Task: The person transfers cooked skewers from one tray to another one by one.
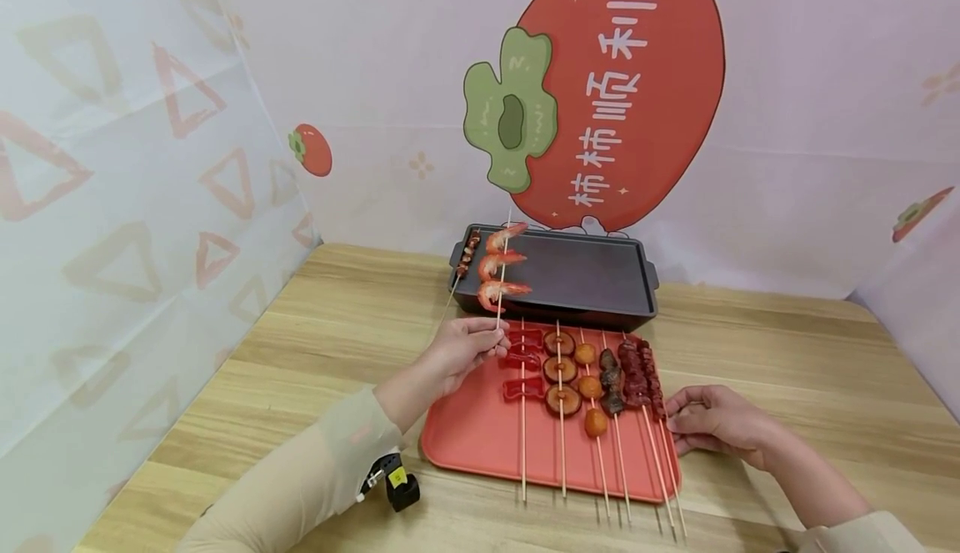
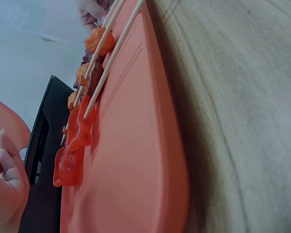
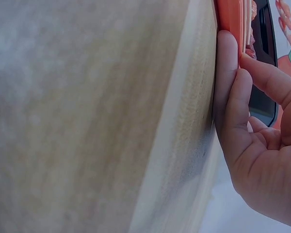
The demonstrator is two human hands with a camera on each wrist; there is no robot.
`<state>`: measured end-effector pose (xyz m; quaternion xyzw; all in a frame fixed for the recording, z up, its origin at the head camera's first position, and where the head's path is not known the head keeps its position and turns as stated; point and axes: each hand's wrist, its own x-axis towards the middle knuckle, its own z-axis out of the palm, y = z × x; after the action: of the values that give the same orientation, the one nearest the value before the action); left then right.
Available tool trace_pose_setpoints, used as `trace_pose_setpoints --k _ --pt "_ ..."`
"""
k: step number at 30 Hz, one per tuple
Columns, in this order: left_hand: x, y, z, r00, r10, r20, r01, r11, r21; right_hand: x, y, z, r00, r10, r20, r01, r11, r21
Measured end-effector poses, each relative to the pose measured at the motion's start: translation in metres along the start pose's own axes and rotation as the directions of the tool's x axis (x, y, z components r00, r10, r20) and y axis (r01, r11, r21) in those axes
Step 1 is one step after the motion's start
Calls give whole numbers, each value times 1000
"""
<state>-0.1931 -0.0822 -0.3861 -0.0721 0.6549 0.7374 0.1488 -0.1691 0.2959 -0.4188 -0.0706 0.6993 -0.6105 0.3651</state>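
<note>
My left hand [image 1: 495, 343] pinches the bare stick of a shrimp skewer [image 1: 502, 265], whose three shrimp hang over the left part of a black grill pan [image 1: 592, 278]. A small dark meat skewer [image 1: 469, 254] lies on the pan's left rim. My right hand [image 1: 678, 419] rests on the table with its fingers [image 3: 233, 92] against the right edge of an orange tray [image 1: 468, 432]. On the tray lie several skewers: red pieces [image 1: 523, 363], mushrooms [image 1: 561, 369], orange balls [image 1: 591, 386] and dark meat [image 1: 637, 374]. In the left wrist view the red pieces [image 2: 75, 145] lie close by on the tray [image 2: 136, 165].
The wooden table [image 1: 787, 369] is walled by printed backdrop sheets at the back and left. The pan stands just behind the tray. Skewer sticks [image 1: 600, 495] stick out past the tray's front edge. A small black device [image 1: 397, 482] hangs at my left wrist.
</note>
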Motion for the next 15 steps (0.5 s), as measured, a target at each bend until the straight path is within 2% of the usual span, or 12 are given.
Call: trace_pose_setpoints --k 6,15 --pt "-9 -1 -1 999 46 5 -46 998 46 0 0 -1 1000 -6 8 6 1000 5" --pt "-22 -3 -5 998 35 43 -39 994 103 0 0 -1 1000 -7 4 7 1000 -1"
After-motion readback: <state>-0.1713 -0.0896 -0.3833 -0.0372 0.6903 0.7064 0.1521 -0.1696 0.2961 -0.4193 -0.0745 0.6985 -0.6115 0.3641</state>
